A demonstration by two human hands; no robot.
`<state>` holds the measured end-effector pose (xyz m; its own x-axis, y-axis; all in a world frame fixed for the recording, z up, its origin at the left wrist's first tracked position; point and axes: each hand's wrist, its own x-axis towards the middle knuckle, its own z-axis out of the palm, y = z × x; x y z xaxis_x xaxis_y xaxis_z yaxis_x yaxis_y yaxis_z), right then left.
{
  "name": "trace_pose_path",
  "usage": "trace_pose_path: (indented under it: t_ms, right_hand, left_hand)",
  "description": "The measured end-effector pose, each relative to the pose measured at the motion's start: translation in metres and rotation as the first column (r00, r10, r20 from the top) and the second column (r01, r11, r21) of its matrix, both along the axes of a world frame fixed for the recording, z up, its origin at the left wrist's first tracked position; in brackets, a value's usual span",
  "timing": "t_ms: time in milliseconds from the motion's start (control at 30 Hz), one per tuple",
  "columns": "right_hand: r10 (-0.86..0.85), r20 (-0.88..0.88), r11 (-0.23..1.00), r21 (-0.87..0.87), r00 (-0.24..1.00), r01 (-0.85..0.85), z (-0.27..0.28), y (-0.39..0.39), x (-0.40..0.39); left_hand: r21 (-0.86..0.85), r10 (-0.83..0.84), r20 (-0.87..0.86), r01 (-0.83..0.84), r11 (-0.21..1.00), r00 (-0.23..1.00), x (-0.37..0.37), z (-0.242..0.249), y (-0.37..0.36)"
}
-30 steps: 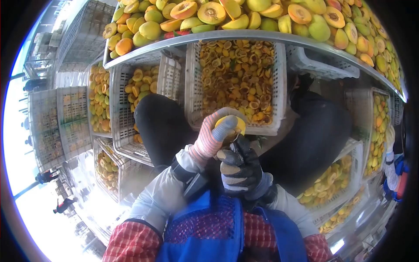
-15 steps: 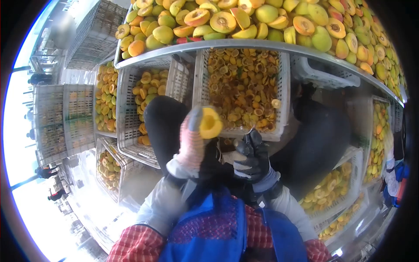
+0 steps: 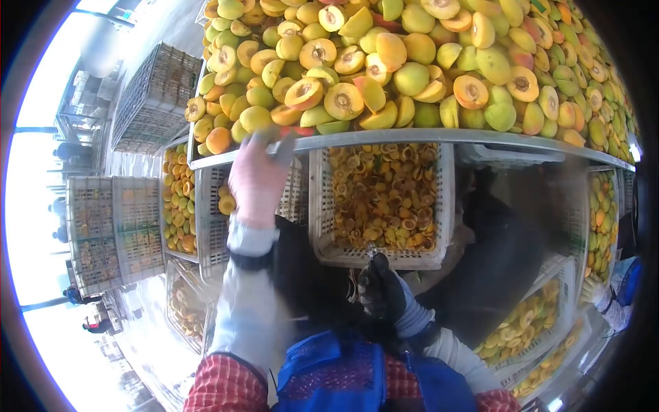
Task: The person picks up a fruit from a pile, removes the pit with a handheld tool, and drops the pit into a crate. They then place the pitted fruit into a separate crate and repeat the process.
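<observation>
My left hand [image 3: 259, 180], in a pale glove with grey fingertips, reaches over the near rim of a metal tray. The tray is heaped with halved yellow peaches [image 3: 343, 101]. Blurred fingers, stretched forward and apart, are close to the fruit; no peach half shows in them. Lower down, my right hand [image 3: 382, 292], in a dark glove, is closed round a small metal-tipped tool [image 3: 371, 251]; its handle is hidden. The tip points at the near edge of a white crate [image 3: 379, 258] full of ring-shaped fruit scraps [image 3: 384, 199].
The tray's metal rim [image 3: 412, 139] runs across in front of me. Crates of peach halves stand left [image 3: 180, 199] and right [image 3: 525, 323]. Stacked crates [image 3: 96, 226] are farther left. Another person's sleeve [image 3: 614, 305] shows at the right edge.
My left hand has moved forward and left to the tray's edge; the peach half it held is gone from it. The right hand still grips the tool, and the view has tilted up.
</observation>
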<state>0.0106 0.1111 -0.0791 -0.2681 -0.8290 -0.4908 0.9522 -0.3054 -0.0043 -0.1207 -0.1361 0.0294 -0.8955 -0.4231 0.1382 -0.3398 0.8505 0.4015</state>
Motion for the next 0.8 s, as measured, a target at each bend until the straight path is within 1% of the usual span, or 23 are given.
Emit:
trace_pose_path:
  t_ms: [33, 67, 100, 133, 167, 200, 233, 267, 300, 367, 467, 500, 567, 600, 633, 667, 700, 733, 767, 800]
  right_hand:
    - [0.009, -0.005, 0.994, 0.108, 1.0, -0.009, 0.006, 0.0, -0.003]
    - [0.02, -0.012, 0.977, 0.214, 1.0, -0.017, 0.01, 0.001, -0.007]
    - [0.01, 0.01, 0.973, 0.229, 1.0, -0.012, 0.009, 0.002, -0.01]
    - [-0.006, 0.028, 0.97, 0.244, 1.0, -0.001, 0.007, 0.004, -0.012]
    - [-0.022, 0.05, 0.966, 0.26, 0.999, 0.008, 0.006, 0.006, -0.014]
    - [-0.03, 0.034, 0.955, 0.295, 0.999, 0.019, 0.007, 0.006, -0.017]
    - [-0.037, 0.021, 0.944, 0.329, 0.999, 0.028, 0.008, 0.004, -0.018]
    - [-0.044, 0.011, 0.931, 0.364, 0.999, 0.037, 0.01, 0.004, -0.019]
    - [-0.073, 0.001, 0.925, 0.373, 0.997, 0.067, 0.011, 0.005, -0.021]
    - [-0.136, -0.015, 0.91, 0.394, 0.991, 0.131, 0.014, 0.004, -0.026]
    - [-0.34, -0.234, 0.893, 0.222, 0.911, 0.391, 0.01, 0.006, -0.027]
    - [-0.388, -0.259, 0.879, 0.183, 0.885, 0.439, 0.012, 0.005, -0.026]
    - [-0.485, -0.307, 0.839, 0.102, 0.819, 0.534, 0.019, 0.001, -0.027]
    - [-0.509, -0.218, 0.853, 0.0, 0.833, 0.521, 0.024, 0.007, -0.03]
    - [-0.457, -0.262, 0.863, 0.102, 0.85, 0.495, 0.025, 0.008, -0.031]
    - [-0.399, -0.304, 0.861, 0.201, 0.865, 0.468, 0.026, 0.007, -0.033]
    - [-0.338, -0.339, 0.848, 0.295, 0.878, 0.44, 0.027, 0.007, -0.034]
    - [-0.461, -0.22, 0.834, 0.222, 0.86, 0.504, 0.033, 0.009, -0.036]
    - [-0.427, -0.229, 0.858, 0.201, 0.875, 0.472, 0.034, 0.011, -0.034]
    - [-0.393, -0.235, 0.881, 0.18, 0.889, 0.437, 0.036, 0.012, -0.031]
  left_hand:
    - [-0.064, -0.007, 0.044, 0.01, 0.998, 0.999, -0.029, 0.004, 0.011]
    - [-0.215, -0.039, -0.067, 0.024, 0.976, 0.997, -0.054, -0.009, 0.01]
    - [-0.364, -0.093, -0.174, 0.023, 0.931, 0.98, -0.073, -0.02, 0.008]
    - [-0.229, -0.142, -0.026, 0.132, 0.964, 0.99, -0.084, -0.019, 0.003]
    - [-0.1, -0.191, -0.007, 0.19, 0.977, 0.982, -0.094, -0.026, -0.008]
    - [0.033, -0.24, 0.009, 0.239, 0.97, 0.971, -0.103, -0.041, -0.023]
    - [0.166, -0.288, 0.022, 0.281, 0.945, 0.957, -0.109, -0.049, -0.031]
    - [0.24, -0.233, 0.074, 0.21, 0.948, 0.97, -0.106, -0.036, -0.025]
    - [0.135, -0.266, 0.041, 0.258, 0.957, 0.963, -0.095, -0.023, -0.017]
    - [-0.079, -0.347, -0.01, 0.345, 0.935, 0.938, -0.065, 0.008, 0.008]
    - [-0.05, -0.557, -0.049, 0.555, 0.831, 0.829, -0.013, 0.009, 0.04]
    - [-0.044, -0.596, 0.041, 0.597, 0.801, 0.802, 0.003, 0.006, 0.052]
    - [0.035, -0.664, 0.108, 0.665, 0.746, 0.74, 0.034, -0.004, 0.07]
    - [0.13, -0.669, 0.107, 0.656, 0.743, 0.736, 0.049, -0.011, 0.079]
    - [0.218, -0.671, 0.1, 0.642, 0.735, 0.734, 0.061, -0.017, 0.085]
    - [0.267, -0.661, 0.076, 0.623, 0.735, 0.747, 0.073, -0.024, 0.087]
    - [0.537, -0.602, -0.014, 0.514, 0.669, 0.799, 0.084, -0.03, 0.086]
    - [0.758, -0.516, -0.081, 0.389, 0.523, 0.853, 0.092, -0.033, 0.085]
    - [0.914, -0.41, -0.116, 0.259, 0.312, 0.905, 0.098, -0.034, 0.083]
    - [0.981, -0.311, -0.12, 0.16, 0.108, 0.943, 0.101, -0.035, 0.084]
